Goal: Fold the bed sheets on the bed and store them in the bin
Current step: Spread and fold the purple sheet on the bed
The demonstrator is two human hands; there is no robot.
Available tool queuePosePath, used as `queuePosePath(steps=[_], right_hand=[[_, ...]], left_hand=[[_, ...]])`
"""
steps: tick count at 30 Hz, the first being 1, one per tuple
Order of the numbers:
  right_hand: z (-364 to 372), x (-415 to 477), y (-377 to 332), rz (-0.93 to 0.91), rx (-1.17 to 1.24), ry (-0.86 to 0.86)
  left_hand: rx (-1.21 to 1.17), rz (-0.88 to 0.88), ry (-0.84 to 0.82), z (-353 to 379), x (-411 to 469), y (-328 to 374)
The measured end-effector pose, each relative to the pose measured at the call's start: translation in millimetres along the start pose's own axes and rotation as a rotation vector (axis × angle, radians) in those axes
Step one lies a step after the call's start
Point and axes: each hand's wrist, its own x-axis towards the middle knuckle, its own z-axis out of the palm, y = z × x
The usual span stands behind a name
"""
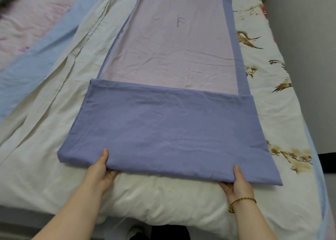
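A long sheet (172, 54) lies down the middle of the bed, pale pink with a blue-purple border. Its near end is turned over into a blue-purple folded panel (163, 128) that covers the pink side. My left hand (101, 168) grips the panel's near edge toward the left, thumb on top and fingers underneath. My right hand (238, 182) grips the same edge toward the right in the same way; a gold bracelet is on that wrist. The bin is not in view.
Under the sheet lies a cream duvet (54, 112) with a light blue band at the left. A white cover with bird and tree prints (269, 98) runs along the right. A grey wall (309, 39) stands beside the bed's right edge.
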Motion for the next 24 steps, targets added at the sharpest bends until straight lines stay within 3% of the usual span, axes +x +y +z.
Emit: queuePosePath(steps=[7, 15, 24], right_hand=[[2, -28, -23, -0.157, 0.019, -0.077], [8, -70, -54, -0.215, 0.028, -0.146], [-26, -117, -43, -0.219, 0.049, -0.084]], left_hand=[[-0.046, 0.118, -0.070, 1, -25, 23], [-0.065, 0.176, -0.150, 6, -69, 54], [-0.032, 0.177, -0.158, -34, -109, 52]])
